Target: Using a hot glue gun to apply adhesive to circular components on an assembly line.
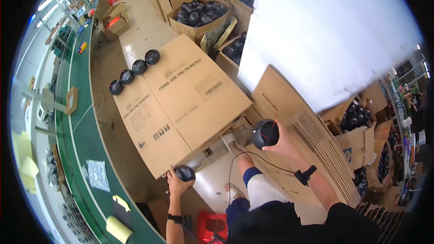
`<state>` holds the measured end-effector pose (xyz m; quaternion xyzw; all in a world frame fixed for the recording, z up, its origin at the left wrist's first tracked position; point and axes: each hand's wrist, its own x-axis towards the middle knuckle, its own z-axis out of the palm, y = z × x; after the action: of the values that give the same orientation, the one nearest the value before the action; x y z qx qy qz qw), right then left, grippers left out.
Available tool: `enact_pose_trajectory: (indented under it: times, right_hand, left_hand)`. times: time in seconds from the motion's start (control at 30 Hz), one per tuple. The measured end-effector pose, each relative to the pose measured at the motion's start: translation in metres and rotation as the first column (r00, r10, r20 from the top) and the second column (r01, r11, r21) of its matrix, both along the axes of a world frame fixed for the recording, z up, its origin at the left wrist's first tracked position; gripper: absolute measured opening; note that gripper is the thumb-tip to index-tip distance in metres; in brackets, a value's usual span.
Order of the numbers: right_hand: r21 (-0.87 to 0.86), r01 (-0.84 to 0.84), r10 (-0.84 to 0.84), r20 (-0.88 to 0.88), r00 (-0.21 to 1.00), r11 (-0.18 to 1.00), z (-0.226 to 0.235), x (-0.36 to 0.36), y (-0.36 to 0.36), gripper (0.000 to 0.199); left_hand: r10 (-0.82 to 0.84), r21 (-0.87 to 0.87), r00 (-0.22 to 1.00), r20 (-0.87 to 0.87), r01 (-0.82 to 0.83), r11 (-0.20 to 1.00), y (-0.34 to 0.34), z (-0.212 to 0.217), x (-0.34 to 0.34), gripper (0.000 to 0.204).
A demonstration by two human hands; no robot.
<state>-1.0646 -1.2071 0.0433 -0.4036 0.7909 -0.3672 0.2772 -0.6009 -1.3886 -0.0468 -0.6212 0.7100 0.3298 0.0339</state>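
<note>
Left hand (177, 183) has its grip clamped on a small black dome (185, 173), right hand (281, 141) on a larger one (265, 134)

Big flattened brown cardboard box (181, 104) with black print and a white barcode label (210, 86) lies center. Open brown cartons (199, 20) stand behind it, more cartons (361, 131) at right, stacked flat cardboard sheets (312, 140) between.

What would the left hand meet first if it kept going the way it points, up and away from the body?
Probably the near edge of the flattened cardboard box, right beyond the left hand and its black ball; depth is unclear.
</note>
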Motion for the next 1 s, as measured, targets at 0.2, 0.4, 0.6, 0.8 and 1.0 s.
enact_pose_trajectory:
  times: [0.2, 0.4, 0.6, 0.8, 1.0]
  right_hand:
    - [-0.038, -0.074, 0.07, -0.092, 0.993, 0.997, -0.126, -0.043, -0.232, 0.12]
    - [0.111, 0.105, -0.09, -0.134, 0.987, 0.988, -0.227, -0.068, -0.43, 0.122]
    - [0.171, 0.1, -0.092, -0.053, 0.994, 0.98, -0.248, -0.066, -0.459, 0.125]
    - [0.245, 0.118, -0.113, -0.037, 0.993, 0.962, -0.245, -0.077, -0.453, 0.125]
    - [0.258, 0.124, -0.125, -0.011, 0.992, 0.958, -0.242, -0.076, -0.456, 0.12]
  left_hand:
    - [-0.097, -0.145, 0.992, -0.078, 0.085, 0.986, -0.255, -0.055, -0.171, 0.147]
    - [-0.152, -0.278, 0.974, -0.167, 0.102, 0.955, -0.484, -0.119, -0.302, 0.138]
    - [-0.163, -0.498, 0.987, -0.003, 0.14, 0.856, -0.656, -0.143, -0.365, 0.129]
    - [0.033, -0.506, 0.997, 0.068, 0.005, 0.863, -0.726, -0.17, -0.42, 0.127]
    - [-0.016, -0.524, 0.998, 0.065, 0.047, 0.851, -0.787, -0.177, -0.427, 0.132]
